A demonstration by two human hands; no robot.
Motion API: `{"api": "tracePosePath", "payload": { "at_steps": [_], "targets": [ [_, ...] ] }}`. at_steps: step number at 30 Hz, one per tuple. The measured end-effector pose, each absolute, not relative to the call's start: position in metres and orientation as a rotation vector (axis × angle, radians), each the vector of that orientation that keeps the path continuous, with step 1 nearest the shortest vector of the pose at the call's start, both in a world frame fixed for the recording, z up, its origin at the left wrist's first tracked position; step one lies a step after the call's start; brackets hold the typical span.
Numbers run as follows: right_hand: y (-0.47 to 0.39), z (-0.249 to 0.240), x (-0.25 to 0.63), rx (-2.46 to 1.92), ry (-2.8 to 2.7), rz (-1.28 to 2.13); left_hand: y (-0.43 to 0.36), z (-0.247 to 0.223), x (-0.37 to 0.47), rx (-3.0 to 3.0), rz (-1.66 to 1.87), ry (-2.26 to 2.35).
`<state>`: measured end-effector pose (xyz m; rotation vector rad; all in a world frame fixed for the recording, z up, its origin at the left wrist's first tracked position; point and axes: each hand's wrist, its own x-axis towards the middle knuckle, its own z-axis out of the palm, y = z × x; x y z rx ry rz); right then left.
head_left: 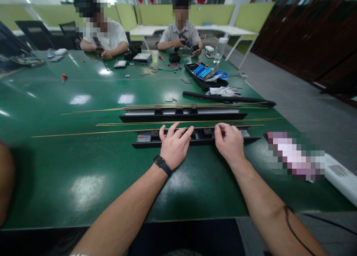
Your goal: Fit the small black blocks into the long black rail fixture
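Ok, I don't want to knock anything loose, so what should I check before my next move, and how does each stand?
1. Left hand at the near black channel: ok, fingers spread over it.
2. Right hand grip: cannot tell; thumb and fingers are pinched together, hiding anything between them.
3. Long gold-coloured rod within the near channel's length: not ok; it sticks out far past the left end.
4. Far black channel clear of both hands: ok.
5. Hands gloved: not ok; both bare, white gloves lie beyond the channels.
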<state>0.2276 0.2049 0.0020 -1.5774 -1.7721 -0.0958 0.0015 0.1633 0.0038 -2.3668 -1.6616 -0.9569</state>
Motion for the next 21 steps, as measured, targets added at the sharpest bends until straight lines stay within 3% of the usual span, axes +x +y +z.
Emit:
{"api": "tracePosePath", "payload": {
  "at_steps": [7, 21],
  "targets": [
    [0.207, -0.001, 0.23, -1.596, -1.77, -0.123, 0.159, 0.006, 0.002, -2.288, -1.066, -1.65],
    [0.208, -0.002, 0.23, -1.584, -1.759, -0.127, 0.144, 0.015, 0.014, -2.089, -0.947, -1.912]
  ]
}}
